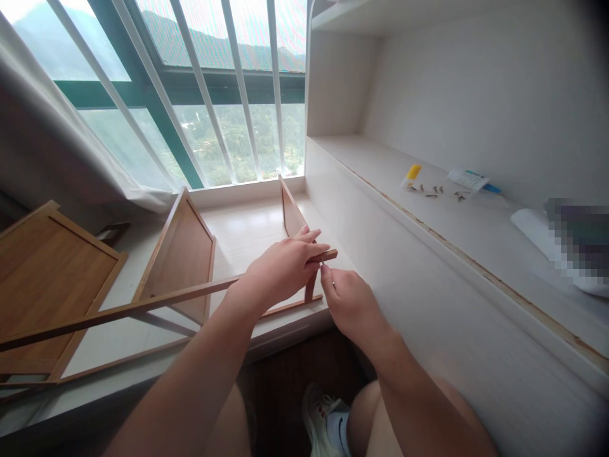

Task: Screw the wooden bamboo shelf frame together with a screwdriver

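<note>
My left hand (280, 270) is wrapped over the right end of a long thin wooden rail (143, 308), holding it against the top of an upright wooden side panel (291, 212). My right hand (349, 304) sits just right of that joint, its fingers pinched on a small thin metal piece, perhaps a screw or key, too small to name. A second framed wooden panel (183, 254) stands tilted further left on the white sill (247, 231).
A larger framed wooden panel (47, 266) lies at far left. On the white shelf (428, 216) to the right lie several loose screws (431, 190), a yellow-capped item (412, 174), a small packet (469, 179) and a white roll. Barred window behind.
</note>
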Demonstrator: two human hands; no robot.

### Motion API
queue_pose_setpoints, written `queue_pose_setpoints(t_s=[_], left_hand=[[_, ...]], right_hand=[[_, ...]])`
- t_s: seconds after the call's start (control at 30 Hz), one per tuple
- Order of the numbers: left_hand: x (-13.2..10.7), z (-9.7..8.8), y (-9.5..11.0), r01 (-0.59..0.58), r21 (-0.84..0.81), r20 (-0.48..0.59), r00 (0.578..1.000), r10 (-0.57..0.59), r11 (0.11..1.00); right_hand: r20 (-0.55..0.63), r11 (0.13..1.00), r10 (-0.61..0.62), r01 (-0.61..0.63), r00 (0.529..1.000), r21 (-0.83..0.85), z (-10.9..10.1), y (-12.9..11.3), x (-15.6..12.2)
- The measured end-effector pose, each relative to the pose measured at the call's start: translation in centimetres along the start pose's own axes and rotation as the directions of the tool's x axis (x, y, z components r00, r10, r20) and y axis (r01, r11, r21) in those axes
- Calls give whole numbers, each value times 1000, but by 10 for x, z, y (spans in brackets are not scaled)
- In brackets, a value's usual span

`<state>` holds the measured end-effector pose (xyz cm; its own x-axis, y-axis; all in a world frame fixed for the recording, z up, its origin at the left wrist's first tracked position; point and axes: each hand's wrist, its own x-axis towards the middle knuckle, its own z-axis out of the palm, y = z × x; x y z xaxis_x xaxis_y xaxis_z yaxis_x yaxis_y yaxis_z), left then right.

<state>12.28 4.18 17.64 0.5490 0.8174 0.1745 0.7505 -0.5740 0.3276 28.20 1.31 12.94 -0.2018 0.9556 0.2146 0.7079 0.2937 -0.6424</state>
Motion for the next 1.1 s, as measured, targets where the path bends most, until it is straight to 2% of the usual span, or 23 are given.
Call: queue_pose_setpoints(t_s=[0.1,0.2,0.27,0.4,0.7,0.83,0.9,0.97,1.03,1.1], left_hand=[[-1,-1,1,4,-1,2,1000,-4,1000],[-1,-2,3,8,7,-1,1000,-8,1000],[-1,-3,5,7,12,3,1000,-7,1000],[-1,-4,6,6,14,4,1000,-6,1000],[-1,-5,7,-3,32,-7,1000,3,999],[-1,-4,7,7,28,-1,1000,-7,1000],[-1,-4,6,7,25,2,1000,-7,1000],[-1,-4,6,6,25,-3,1000,-6,1000],[0,-3,5,8,25,-5,1000,-8,1000],[0,-3,6,11,26,-5,1000,-11,1000]], right_hand=[[-36,976,19,-10,999,217,6,3,-1],[-10,912,75,-65,997,405,17,5,-2],[15,830,123,-111,992,546,25,5,-3],[63,600,213,-181,975,779,35,1,-3],[156,215,264,-216,952,953,35,-11,-1],[177,101,268,-210,947,972,35,-16,-3],[179,73,244,-202,953,977,36,-18,-3],[168,83,233,-192,958,978,36,-17,-3],[149,147,239,-188,959,971,37,-13,-2],[134,251,241,-195,961,948,37,-8,-2]])
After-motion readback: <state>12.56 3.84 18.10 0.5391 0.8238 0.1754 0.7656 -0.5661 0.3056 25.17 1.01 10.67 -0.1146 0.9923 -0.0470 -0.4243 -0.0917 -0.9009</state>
